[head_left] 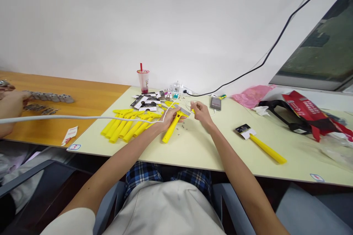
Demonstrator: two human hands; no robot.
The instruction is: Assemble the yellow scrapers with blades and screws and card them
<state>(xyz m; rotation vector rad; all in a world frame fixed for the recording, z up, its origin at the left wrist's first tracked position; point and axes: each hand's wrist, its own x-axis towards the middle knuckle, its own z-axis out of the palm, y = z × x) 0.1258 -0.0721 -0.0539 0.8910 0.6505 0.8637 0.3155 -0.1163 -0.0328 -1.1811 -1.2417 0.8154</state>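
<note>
My left hand (171, 116) is closed around the head of a yellow scraper (171, 127), whose handle slants down toward me. A grey metal blade (182, 110) lies across its head. To the right of the blade, apart from it, my right hand (202, 113) is closed in a pinch; a bit of yellow shows at its fingertips, too small to name. Several tiny metal screws (178, 129) are scattered on the table beneath my hands. Several yellow scraper handles (124, 126) lie in a row to the left. A white cable (110, 117) crosses in front of my left wrist.
Black-and-white cards (143, 102), a drink cup (143, 80) and a power strip (176, 87) stand toward the wall. A phone (215, 103) lies behind my right hand. A carded scraper (266, 147) and red packaging (306, 112) lie right. A co-worker's hand (13, 101) is left.
</note>
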